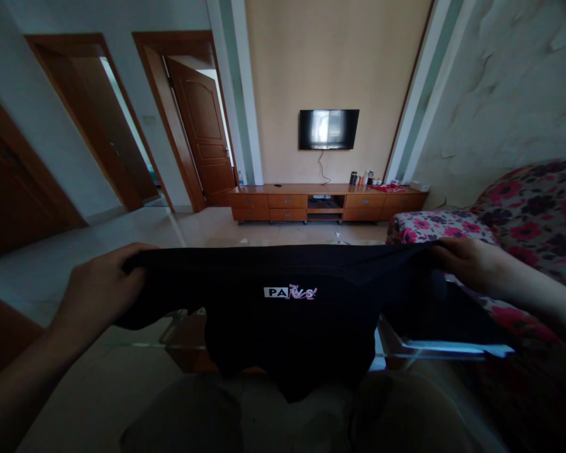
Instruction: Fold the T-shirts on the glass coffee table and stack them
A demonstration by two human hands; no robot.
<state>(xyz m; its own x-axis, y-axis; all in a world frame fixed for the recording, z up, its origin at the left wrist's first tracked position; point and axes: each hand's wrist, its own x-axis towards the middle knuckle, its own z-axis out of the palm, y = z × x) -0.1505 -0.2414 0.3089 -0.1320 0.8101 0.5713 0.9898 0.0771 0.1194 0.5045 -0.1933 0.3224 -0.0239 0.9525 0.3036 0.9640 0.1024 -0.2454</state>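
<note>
A black T-shirt (292, 333) with a small white and pink print on its chest hangs stretched out between my two hands. My left hand (106, 280) is closed on one sleeve. On the other side, my right hand (465, 258) pinches the opposite sleeve. The top edge of the shirt runs nearly level, and its lower part droops in uneven points above my knees. Behind it stands a glass-topped table (136, 336), mostly hidden by the cloth. Dark folded cloth (457, 321) lies on the table's right end, below my right hand.
A sofa with a flowered cover (542, 207) stands close on the right. Across the tiled floor is a long wooden TV cabinet (287, 201) with bottles on it, under a wall-mounted television (329, 130). Wooden doors (200, 119) are on the left.
</note>
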